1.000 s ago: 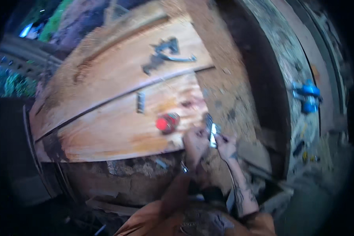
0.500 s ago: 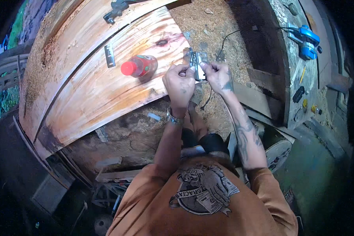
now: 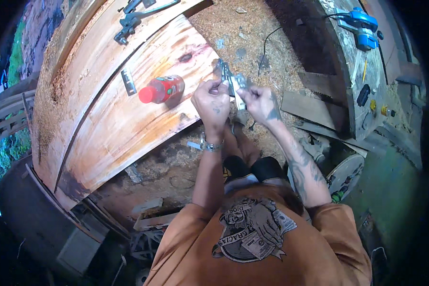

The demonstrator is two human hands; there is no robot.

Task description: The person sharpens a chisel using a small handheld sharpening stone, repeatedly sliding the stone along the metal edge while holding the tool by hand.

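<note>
My left hand [image 3: 211,104] is closed in a pinch at the dark strip with white marks [image 3: 225,72], just past the edge of the wooden slab. Beside it, my right hand [image 3: 260,103] pinches a shiny, pale, clear-looking flat packet [image 3: 240,90]. The strip and packet meet or overlap at the top; whether they are one piece I cannot tell. The fingertips are partly hidden behind the hands. Left of my left hand, a red-capped plastic bottle [image 3: 168,89] with red contents lies or leans on the wooden slab [image 3: 128,128].
A small black-and-white marked piece [image 3: 128,82] lies left of the bottle. Black tools [image 3: 130,24] sit at the slab's far side. On the right bench are a blue power tool [image 3: 364,29] with a black cord [image 3: 266,44] and a yellow pencil [image 3: 365,70]. Sawdust [image 3: 233,26] covers the ground.
The strip and packet now spread apart at their lower ends in a V. My right hand has come slightly lower. The whole view has shifted a little.
</note>
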